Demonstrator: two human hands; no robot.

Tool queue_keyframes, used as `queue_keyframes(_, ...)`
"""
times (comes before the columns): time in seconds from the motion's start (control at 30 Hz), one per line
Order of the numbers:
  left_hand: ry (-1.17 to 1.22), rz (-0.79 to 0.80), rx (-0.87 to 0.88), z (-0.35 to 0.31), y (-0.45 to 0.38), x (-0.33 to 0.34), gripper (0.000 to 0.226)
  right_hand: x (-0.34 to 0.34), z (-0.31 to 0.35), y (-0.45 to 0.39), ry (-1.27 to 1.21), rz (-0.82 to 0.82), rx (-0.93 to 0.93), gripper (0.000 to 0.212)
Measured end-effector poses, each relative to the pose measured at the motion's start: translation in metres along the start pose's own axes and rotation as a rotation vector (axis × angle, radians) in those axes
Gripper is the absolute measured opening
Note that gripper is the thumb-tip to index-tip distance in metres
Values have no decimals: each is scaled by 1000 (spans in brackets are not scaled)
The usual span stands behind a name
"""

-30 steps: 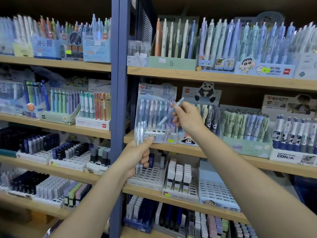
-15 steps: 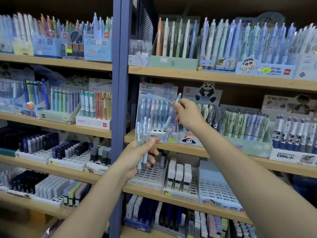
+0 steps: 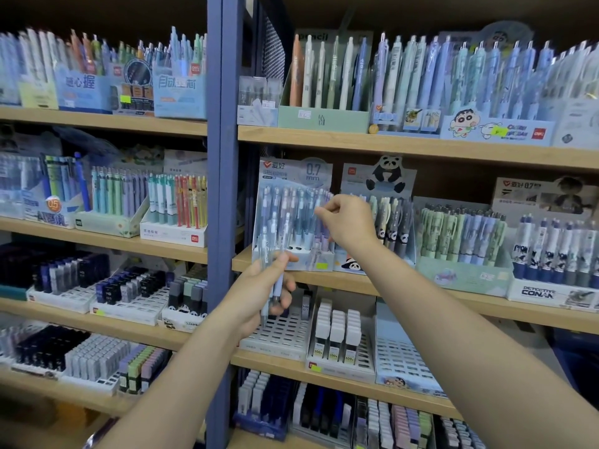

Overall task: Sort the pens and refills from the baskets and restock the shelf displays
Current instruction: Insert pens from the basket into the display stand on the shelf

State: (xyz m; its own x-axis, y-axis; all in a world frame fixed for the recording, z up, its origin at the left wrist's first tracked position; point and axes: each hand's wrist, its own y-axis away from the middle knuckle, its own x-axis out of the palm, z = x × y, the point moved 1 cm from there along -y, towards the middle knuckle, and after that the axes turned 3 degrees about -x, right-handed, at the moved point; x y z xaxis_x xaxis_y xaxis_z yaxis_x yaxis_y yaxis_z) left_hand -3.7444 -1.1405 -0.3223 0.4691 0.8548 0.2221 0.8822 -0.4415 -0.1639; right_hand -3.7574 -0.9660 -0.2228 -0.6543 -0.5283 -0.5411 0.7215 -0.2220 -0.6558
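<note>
My left hand [image 3: 264,291] grips a small bunch of pale blue pens [image 3: 274,254], held upright just in front of the 0.7 mm display box [image 3: 293,176] on the middle shelf. My right hand [image 3: 348,222] reaches to the right side of that box and pinches the top of one pale pen [image 3: 319,210] standing among the pens in its rack. The box holds several blue and lilac pens in rows.
A blue steel upright [image 3: 223,222] splits the shelving. A panda pen display [image 3: 385,202] stands right of the box, green pens [image 3: 460,234] and Conan pens [image 3: 554,254] further right. White refill trays [image 3: 282,335] sit on the shelf below my hands.
My right hand has brought its pen from a slant in front of the box down into the rack. My left hand has risen slightly with its bunch.
</note>
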Motion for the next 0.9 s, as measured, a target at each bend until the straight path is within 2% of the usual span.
queue_keyframes(0.13,-29,27,29,-1,0,0,30,-1,4,-4,83,21,-31,27)
queue_keyframes(0.3,-8,-18,37,2,-4,-2,29,1,9,-5,150,79,-38,28)
queue_keyframes(0.43,23,-20,50,2,-5,-1,27,8,12,-7,242,100,-3,46)
queue_keyframes(0.53,25,-11,62,2,-5,-2,26,10,14,-8,248,103,45,51)
queue_keyframes(0.63,44,-11,76,2,-4,-4,26,5,15,-4,160,90,26,47)
queue_keyframes(0.7,54,-18,84,1,-6,-5,26,0,17,5,-37,128,5,41)
queue_keyframes(0.8,74,-40,82,1,-10,-5,23,-3,24,22,-460,366,84,34)
queue_keyframes(0.9,66,-80,85,1,-12,-3,10,2,28,31,-456,482,53,31)
